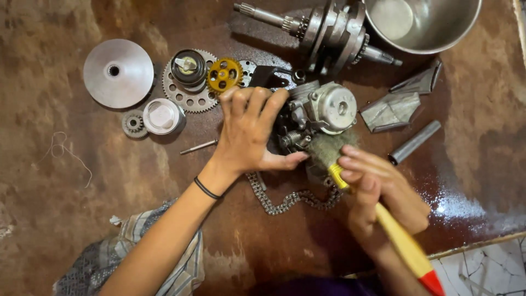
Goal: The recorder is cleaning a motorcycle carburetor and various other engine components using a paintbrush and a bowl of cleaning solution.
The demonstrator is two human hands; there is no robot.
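A: Where's the engine head [320, 112]?

B: Mid-bench, a bit toward the far edge. The left hand [249, 131] lies spread over its left side, fingers pressing it down. The right hand [378, 189] is clenched round a brush [378, 211], bristles against the head's near side.

A: How would it handle?

B: Cast metal, so I'd judge it heavy and stiff, and likely slippery; the bench [82, 219] looks wet near the right edge. Take it by the body, not the springs.

A: Count the rest?

B: Three gears [189, 98] at the far left, one of them yellow, one disc [118, 73], one piston [163, 116], one crankshaft [323, 30], one bowl [422, 22] at the far right corner, one chain [287, 200] and one tube [413, 142].
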